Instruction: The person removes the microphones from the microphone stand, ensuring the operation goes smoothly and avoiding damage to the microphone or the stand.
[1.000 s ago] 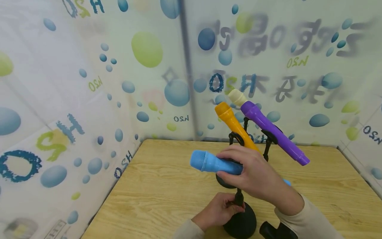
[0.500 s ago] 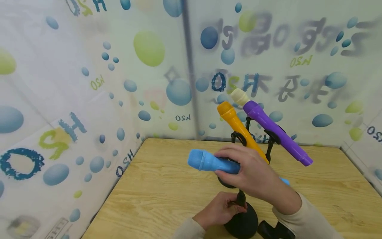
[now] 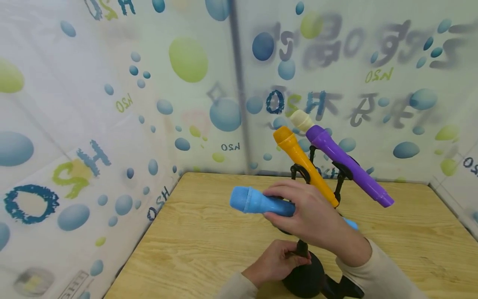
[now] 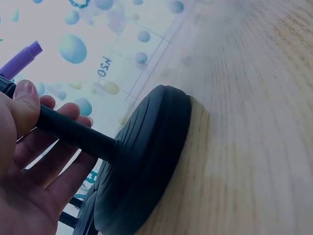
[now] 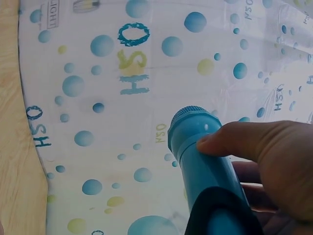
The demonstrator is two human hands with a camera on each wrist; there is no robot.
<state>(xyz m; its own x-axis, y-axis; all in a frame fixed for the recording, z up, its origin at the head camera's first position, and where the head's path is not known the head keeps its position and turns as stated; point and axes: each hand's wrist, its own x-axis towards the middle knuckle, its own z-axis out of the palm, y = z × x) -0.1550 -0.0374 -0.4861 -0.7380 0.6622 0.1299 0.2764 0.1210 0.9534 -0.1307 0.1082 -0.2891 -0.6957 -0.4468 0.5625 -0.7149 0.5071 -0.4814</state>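
Note:
A light blue microphone point(image 3: 244, 200) lies nearly level above the table, its grille to the left. My right hand point(image 3: 313, 218) grips it round the body, the thumb near the grille in the right wrist view. A black clip point(image 5: 217, 213) sits round the microphone's lower body there. My left hand point(image 3: 275, 261) holds the upright post point(image 4: 76, 131) of a black stand between thumb and fingers. The stand's round base point(image 3: 306, 276) stands on the table. My right hand hides the top of this stand in the head view.
Behind my right hand, an orange microphone point(image 3: 298, 155) and a purple microphone point(image 3: 349, 166) rest tilted in black stands. A cream microphone head point(image 3: 300, 119) shows behind them. The wooden table point(image 3: 186, 232) meets patterned sheet walls point(image 3: 186, 124) at the left and back.
My right hand and the blue microphone have shifted a little to the left. The left hand keeps its hold on the stand post. The head view has turned slightly.

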